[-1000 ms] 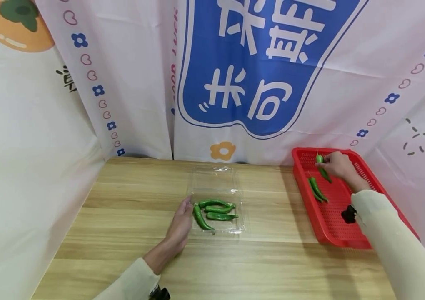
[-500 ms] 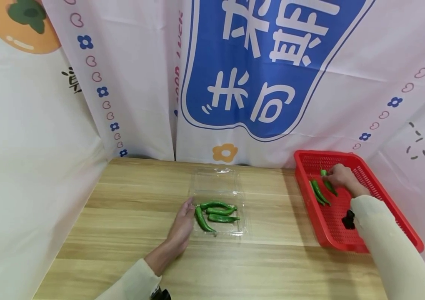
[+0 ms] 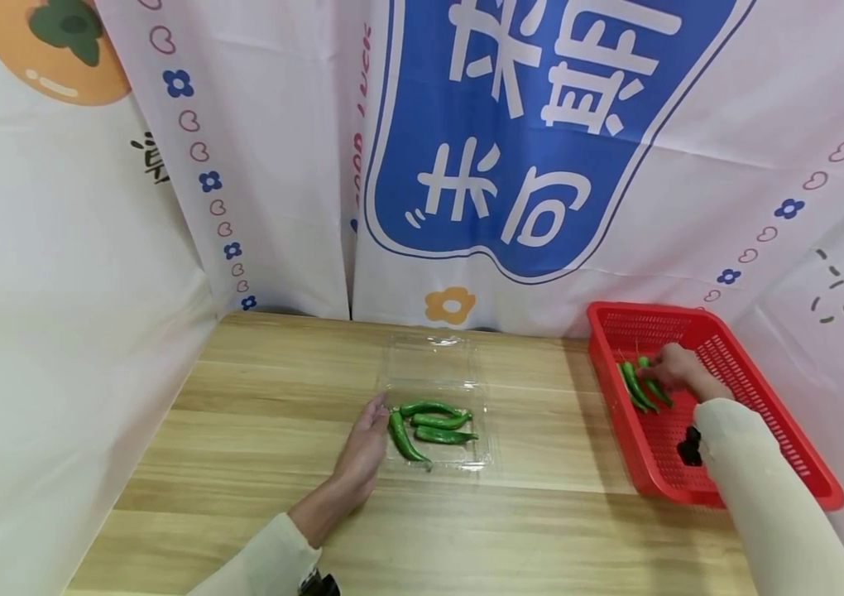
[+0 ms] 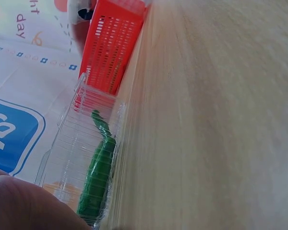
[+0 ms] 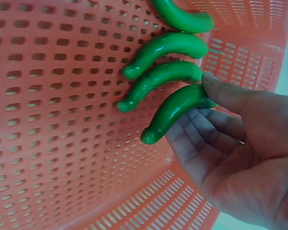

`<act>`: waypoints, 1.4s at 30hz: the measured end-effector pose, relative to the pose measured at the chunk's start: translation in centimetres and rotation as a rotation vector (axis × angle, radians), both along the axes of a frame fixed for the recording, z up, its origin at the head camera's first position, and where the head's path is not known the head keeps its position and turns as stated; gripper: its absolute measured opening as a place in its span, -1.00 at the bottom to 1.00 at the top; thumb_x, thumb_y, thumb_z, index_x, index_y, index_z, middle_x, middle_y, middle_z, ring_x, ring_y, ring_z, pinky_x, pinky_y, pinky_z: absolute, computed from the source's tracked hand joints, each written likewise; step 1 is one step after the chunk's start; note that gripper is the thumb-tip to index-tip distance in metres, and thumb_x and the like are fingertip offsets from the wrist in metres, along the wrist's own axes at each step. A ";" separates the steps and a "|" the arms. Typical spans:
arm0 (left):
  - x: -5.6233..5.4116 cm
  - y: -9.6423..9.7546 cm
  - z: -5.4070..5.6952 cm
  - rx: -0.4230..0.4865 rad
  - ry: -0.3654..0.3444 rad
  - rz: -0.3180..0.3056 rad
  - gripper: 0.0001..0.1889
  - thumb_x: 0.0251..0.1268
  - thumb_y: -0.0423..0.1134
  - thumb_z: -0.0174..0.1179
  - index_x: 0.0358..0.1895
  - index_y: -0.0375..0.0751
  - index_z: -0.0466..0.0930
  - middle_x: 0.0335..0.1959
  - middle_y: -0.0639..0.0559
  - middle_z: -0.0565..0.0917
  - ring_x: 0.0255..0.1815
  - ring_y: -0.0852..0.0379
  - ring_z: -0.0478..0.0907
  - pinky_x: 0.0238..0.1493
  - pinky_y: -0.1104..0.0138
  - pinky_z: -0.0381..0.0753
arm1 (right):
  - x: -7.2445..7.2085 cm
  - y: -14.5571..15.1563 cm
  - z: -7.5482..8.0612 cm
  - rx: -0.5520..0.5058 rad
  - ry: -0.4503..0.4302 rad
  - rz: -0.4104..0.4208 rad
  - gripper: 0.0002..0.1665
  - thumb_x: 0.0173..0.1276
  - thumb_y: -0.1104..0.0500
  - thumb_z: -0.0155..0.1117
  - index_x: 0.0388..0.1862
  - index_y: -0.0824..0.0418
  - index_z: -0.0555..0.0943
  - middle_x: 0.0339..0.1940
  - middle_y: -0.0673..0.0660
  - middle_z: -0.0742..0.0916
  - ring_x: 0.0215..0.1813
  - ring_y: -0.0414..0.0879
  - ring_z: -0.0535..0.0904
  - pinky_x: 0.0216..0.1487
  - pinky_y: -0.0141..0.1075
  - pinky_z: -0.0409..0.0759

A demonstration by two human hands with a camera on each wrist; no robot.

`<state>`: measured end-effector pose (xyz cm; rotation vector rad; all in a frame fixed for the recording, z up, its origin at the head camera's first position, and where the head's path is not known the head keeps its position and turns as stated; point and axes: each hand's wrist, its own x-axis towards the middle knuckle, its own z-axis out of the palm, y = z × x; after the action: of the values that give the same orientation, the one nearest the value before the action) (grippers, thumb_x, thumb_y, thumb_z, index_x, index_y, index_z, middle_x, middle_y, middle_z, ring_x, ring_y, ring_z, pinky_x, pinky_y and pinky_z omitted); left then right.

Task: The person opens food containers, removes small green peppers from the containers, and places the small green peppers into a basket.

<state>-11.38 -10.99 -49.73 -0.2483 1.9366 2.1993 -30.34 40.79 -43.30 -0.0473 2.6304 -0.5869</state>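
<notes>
My right hand [image 3: 678, 368] is inside the red basket [image 3: 641, 463], pinching a green chili pepper [image 5: 175, 112] between thumb and fingers. Several other green chilies lie side by side on the perforated bottom, just beyond the pinched one in the right wrist view. My left hand [image 3: 362, 451] rests against the left side of a clear plastic clamshell box [image 3: 485, 455], its fingers fairly straight. In that box lie several green chilies [image 3: 440, 420], one of them slanted along the left side. The left wrist view shows my thumb [image 4: 29, 206] beside the box wall.
The box's clear lid [image 3: 429, 358] is folded back, away from me. Both box and basket stand on a wood-grain table [image 3: 258, 430]. A printed cloth [image 3: 280, 165] hangs behind it, and cloth borders both sides too.
My right hand, with the chili in it, has come down and closer to the other chilies in the basket. My left hand keeps its place at the box. The head view has shifted slightly.
</notes>
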 end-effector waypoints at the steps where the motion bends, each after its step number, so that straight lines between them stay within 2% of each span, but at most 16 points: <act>1: 0.0 0.0 0.0 -0.001 -0.001 -0.001 -0.39 0.80 -0.16 -0.34 0.74 -0.21 -0.16 0.77 -0.26 -0.18 0.75 -0.33 -0.30 0.68 -0.26 -0.27 | 0.0 0.0 -0.1 -0.001 -0.002 -0.001 -0.44 0.60 0.11 0.25 -0.69 0.04 0.38 -0.71 -0.06 0.41 -0.57 -0.18 0.40 -0.46 -0.36 0.46; 8: 0.0 0.0 0.1 0.006 -0.005 -0.001 -0.39 0.81 -0.14 -0.34 0.75 -0.19 -0.17 0.77 -0.26 -0.19 0.75 -0.33 -0.31 0.68 -0.27 -0.29 | 0.1 0.0 -0.5 0.002 0.007 -0.032 -0.45 0.59 0.09 0.28 -0.67 0.04 0.39 -0.69 -0.06 0.45 -0.54 -0.16 0.45 -0.46 -0.36 0.48; 15: 0.1 0.1 0.0 0.004 -0.006 -0.001 -0.39 0.81 -0.15 -0.34 0.75 -0.20 -0.18 0.77 -0.25 -0.19 0.75 -0.32 -0.31 0.68 -0.26 -0.29 | 0.3 0.1 -1.1 -0.008 -0.024 -0.048 -0.56 0.62 0.08 0.24 -0.53 0.20 0.57 -0.59 0.01 0.58 -0.46 -0.12 0.53 -0.41 -0.33 0.57; 24: -0.2 0.1 -0.2 0.012 -0.009 0.010 -0.38 0.81 -0.15 -0.34 0.74 -0.22 -0.18 0.77 -0.25 -0.18 0.75 -0.30 -0.30 0.69 -0.23 -0.28 | 0.3 0.1 -1.2 -0.041 -0.030 -0.066 -0.58 0.63 0.08 0.22 -0.43 0.31 0.65 -0.56 0.05 0.63 -0.44 -0.09 0.58 -0.37 -0.31 0.62; 34: -0.3 0.0 -0.3 0.014 -0.013 0.019 -0.38 0.80 -0.14 -0.33 0.74 -0.23 -0.18 0.77 -0.26 -0.18 0.75 -0.30 -0.31 0.70 -0.23 -0.29 | 0.6 -0.2 -0.8 0.001 -0.031 -0.053 -0.51 0.63 0.02 0.17 -0.56 0.18 0.53 -0.59 0.03 0.57 -0.43 -0.08 0.55 -0.38 -0.30 0.52; 37: -0.2 0.0 -0.3 0.012 -0.019 0.016 -0.38 0.80 -0.14 -0.33 0.74 -0.22 -0.17 0.77 -0.25 -0.18 0.76 -0.29 -0.31 0.70 -0.22 -0.29 | 0.7 -0.2 -0.7 0.005 -0.020 -0.061 -0.51 0.62 0.02 0.17 -0.58 0.16 0.52 -0.60 0.02 0.57 -0.42 -0.08 0.56 -0.37 -0.30 0.54; 42: -0.1 0.0 -0.1 0.015 -0.015 0.008 -0.38 0.81 -0.14 -0.32 0.74 -0.23 -0.18 0.77 -0.27 -0.19 0.75 -0.31 -0.31 0.69 -0.24 -0.29 | 0.9 -0.3 -0.1 0.035 0.029 -0.054 -0.54 0.60 0.03 0.20 -0.52 0.23 0.57 -0.61 0.03 0.56 -0.43 -0.05 0.56 -0.39 -0.28 0.55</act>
<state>-11.52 -10.96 -49.85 -0.2695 1.9136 2.2105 -29.43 40.51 -43.39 0.0253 2.6769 -0.5624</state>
